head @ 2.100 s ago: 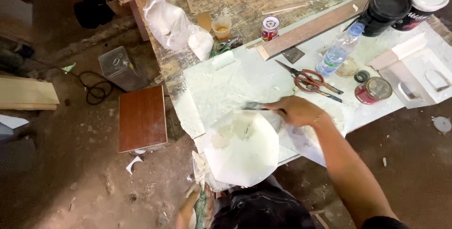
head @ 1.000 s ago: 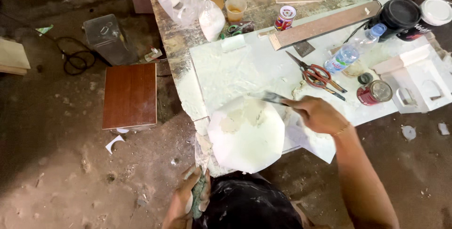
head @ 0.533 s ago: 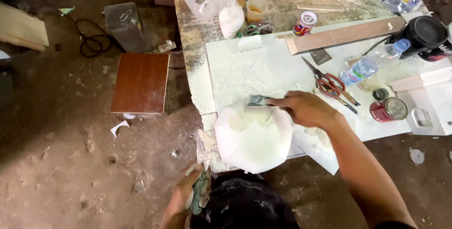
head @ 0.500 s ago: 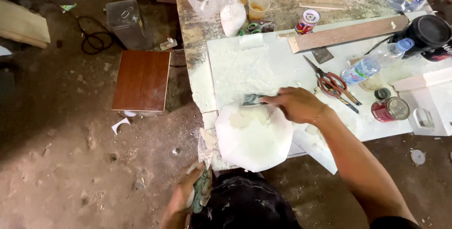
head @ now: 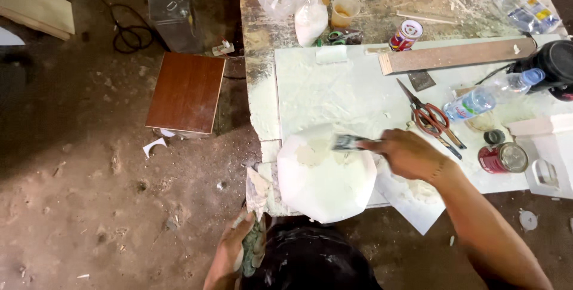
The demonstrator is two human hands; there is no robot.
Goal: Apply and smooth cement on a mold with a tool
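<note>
Your right hand (head: 410,154) gripped a brush (head: 347,142) over the white moulded piece (head: 325,176) at the bench's near edge. Only its top looked coated. Your left hand (head: 239,253) clasped a putty knife (head: 256,206).

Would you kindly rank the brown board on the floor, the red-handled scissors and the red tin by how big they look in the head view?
1. Brown board, though it lies on the floor, farther from the camera.
2. Red-handled scissors.
3. Red tin.
</note>
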